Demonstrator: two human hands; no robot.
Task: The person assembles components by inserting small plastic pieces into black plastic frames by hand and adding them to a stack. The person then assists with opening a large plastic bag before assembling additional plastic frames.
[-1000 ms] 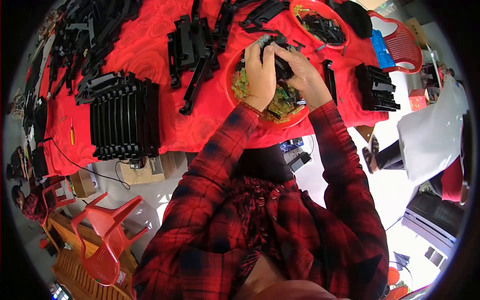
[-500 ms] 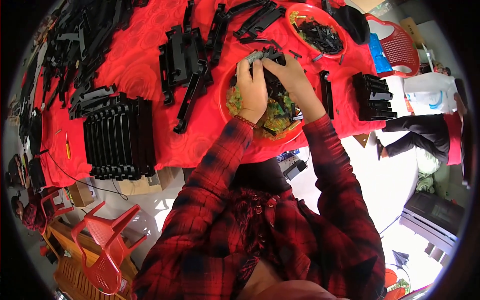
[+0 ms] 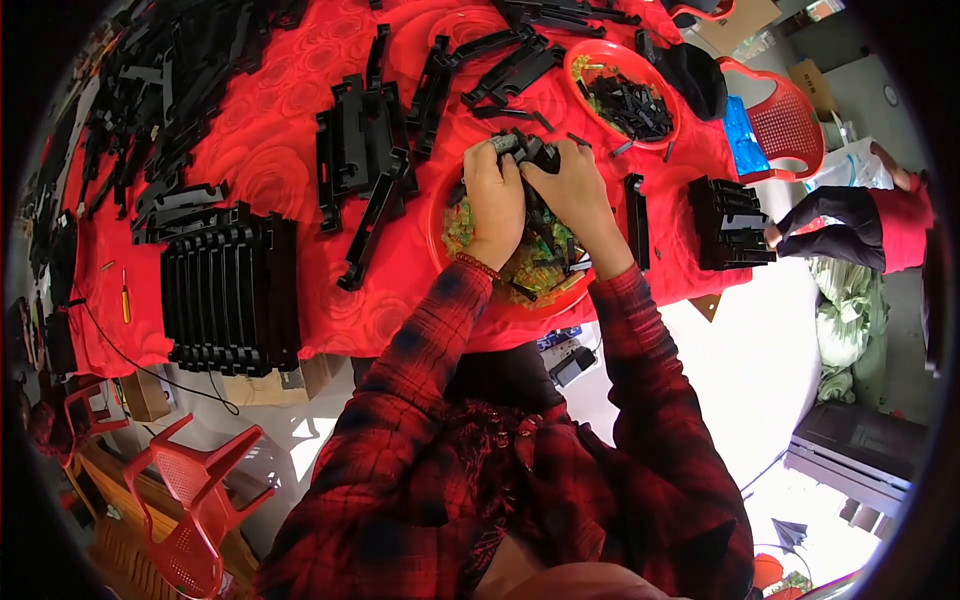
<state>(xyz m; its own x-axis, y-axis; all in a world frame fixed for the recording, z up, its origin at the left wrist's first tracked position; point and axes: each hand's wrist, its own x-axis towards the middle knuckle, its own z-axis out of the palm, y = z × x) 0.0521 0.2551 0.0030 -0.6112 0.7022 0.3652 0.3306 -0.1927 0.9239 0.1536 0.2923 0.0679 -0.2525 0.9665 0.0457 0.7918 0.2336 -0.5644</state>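
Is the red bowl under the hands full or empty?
Partly full: the red bowl holds yellow-green and black small pieces beneath both hands.

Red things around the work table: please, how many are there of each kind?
Red round bowls: 2 (near bowl, far bowl)
Red plastic chairs: 2 (chair at right, chair at lower left)
Red tablecloth: 1
Total: 5

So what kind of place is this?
Probably a small workshop for putting plastic parts together. A red table is covered in black parts, red bowls hold small pieces, and both hands, left hand and right hand, work a part.
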